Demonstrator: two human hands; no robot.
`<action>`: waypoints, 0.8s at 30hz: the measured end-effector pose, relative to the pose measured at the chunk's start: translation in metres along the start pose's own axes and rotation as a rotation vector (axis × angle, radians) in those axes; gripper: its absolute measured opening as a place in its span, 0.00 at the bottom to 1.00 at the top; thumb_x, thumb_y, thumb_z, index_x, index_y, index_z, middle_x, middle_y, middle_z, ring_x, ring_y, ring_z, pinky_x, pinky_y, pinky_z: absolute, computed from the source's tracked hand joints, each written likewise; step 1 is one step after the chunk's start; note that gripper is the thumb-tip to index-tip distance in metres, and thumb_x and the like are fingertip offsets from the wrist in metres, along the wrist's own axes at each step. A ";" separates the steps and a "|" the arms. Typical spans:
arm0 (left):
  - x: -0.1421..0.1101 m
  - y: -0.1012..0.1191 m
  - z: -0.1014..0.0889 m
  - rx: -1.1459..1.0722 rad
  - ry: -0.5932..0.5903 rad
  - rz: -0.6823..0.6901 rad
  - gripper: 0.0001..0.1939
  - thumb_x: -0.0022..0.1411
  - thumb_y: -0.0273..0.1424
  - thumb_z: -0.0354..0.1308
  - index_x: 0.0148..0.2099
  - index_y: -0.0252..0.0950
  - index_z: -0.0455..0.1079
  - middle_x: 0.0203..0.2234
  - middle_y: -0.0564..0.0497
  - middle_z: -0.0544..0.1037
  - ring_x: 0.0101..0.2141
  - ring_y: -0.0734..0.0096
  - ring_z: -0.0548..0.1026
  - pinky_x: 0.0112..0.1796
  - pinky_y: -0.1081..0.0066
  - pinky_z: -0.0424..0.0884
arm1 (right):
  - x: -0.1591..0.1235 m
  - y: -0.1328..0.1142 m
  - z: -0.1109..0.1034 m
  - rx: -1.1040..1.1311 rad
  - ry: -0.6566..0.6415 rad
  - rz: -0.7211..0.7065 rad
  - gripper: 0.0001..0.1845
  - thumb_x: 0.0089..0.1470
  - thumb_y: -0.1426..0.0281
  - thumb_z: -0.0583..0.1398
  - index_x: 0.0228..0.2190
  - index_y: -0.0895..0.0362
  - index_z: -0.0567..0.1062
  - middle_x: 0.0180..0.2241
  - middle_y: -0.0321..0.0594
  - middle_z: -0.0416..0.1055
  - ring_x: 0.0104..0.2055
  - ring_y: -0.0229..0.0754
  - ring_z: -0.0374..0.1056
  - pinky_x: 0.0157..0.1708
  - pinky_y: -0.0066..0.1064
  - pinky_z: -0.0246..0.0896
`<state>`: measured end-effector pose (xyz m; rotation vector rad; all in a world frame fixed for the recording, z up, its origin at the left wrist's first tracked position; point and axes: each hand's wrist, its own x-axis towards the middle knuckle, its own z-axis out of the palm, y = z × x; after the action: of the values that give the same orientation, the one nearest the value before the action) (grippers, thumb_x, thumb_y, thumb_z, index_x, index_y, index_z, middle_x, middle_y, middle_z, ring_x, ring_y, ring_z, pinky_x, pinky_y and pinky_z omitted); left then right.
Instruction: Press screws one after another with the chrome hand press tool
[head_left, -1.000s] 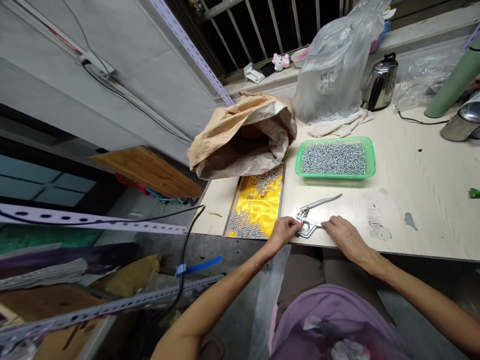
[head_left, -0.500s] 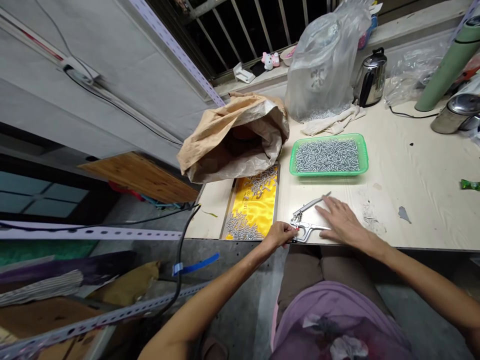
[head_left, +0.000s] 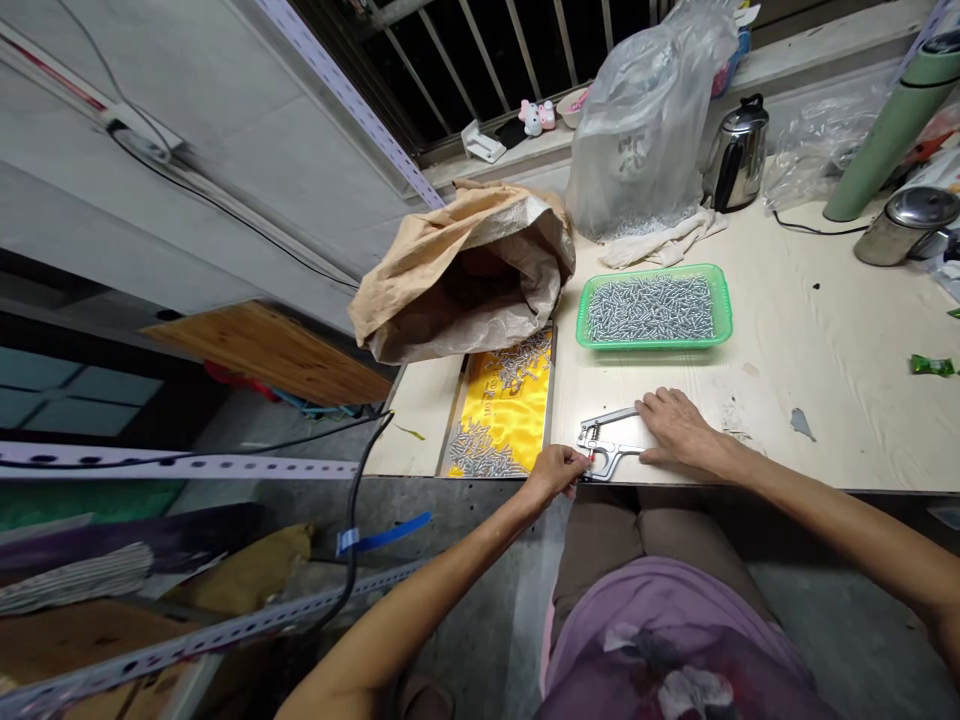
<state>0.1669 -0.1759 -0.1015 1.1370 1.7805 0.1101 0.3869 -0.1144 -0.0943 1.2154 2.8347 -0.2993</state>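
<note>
Silver spring-loaded hand pliers point(head_left: 616, 450) lie at the table's front edge, handles spread and pointing right. A small red part shows at their jaw end. My right hand point(head_left: 675, 425) grips the handle ends, fingers over the upper handle and thumb by the lower one. At the jaw end, my left hand point(head_left: 556, 470) is closed in a pinch; whatever sits between its fingertips is too small to make out. To its left is a shallow tray lined with yellow cloth point(head_left: 517, 412), with small metal pins point(head_left: 480, 452) in two heaps. Behind the pliers, a green basket point(head_left: 652, 345) is full of similar pins.
An open brown sack point(head_left: 457, 270) covers the tray's far end. Behind the basket stand a clear plastic bag point(head_left: 626, 150), a white cloth point(head_left: 664, 240) and a steel kettle point(head_left: 739, 155). A green flask point(head_left: 892, 130) and a steel cup point(head_left: 904, 225) are at right.
My right hand has closed from spread fingers onto the pliers' handles. The upper handle sits slightly lower. My left hand keeps its pinch at the jaw end.
</note>
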 end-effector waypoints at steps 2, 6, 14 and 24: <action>-0.004 -0.002 0.001 0.109 0.053 0.046 0.16 0.58 0.38 0.56 0.25 0.32 0.69 0.14 0.57 0.66 0.16 0.76 0.67 0.21 0.75 0.63 | -0.004 -0.003 -0.002 -0.003 0.002 0.004 0.26 0.45 0.58 0.66 0.41 0.63 0.71 0.40 0.49 0.69 0.43 0.50 0.61 0.41 0.38 0.54; -0.009 -0.002 0.011 0.394 0.340 0.449 0.11 0.62 0.36 0.54 0.34 0.34 0.71 0.31 0.48 0.74 0.34 0.67 0.73 0.35 0.69 0.69 | -0.010 -0.010 -0.001 0.013 0.015 0.016 0.20 0.48 0.62 0.65 0.39 0.62 0.71 0.40 0.48 0.69 0.42 0.49 0.61 0.39 0.36 0.55; 0.028 0.028 0.035 0.702 0.240 0.990 0.27 0.59 0.30 0.59 0.59 0.33 0.58 0.54 0.39 0.67 0.53 0.56 0.66 0.53 0.55 0.64 | -0.023 -0.018 0.001 0.037 0.061 0.057 0.20 0.50 0.65 0.65 0.42 0.64 0.71 0.39 0.48 0.69 0.42 0.48 0.62 0.41 0.35 0.58; 0.027 0.037 0.026 0.816 0.099 0.966 0.18 0.61 0.39 0.57 0.50 0.35 0.67 0.42 0.44 0.73 0.42 0.60 0.69 0.42 0.63 0.68 | -0.033 -0.031 0.018 0.053 0.142 0.132 0.12 0.53 0.71 0.62 0.40 0.62 0.73 0.36 0.47 0.70 0.39 0.48 0.63 0.36 0.35 0.61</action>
<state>0.2088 -0.1457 -0.1139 2.5483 1.1965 0.0010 0.3864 -0.1625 -0.1032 1.4832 2.8611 -0.2949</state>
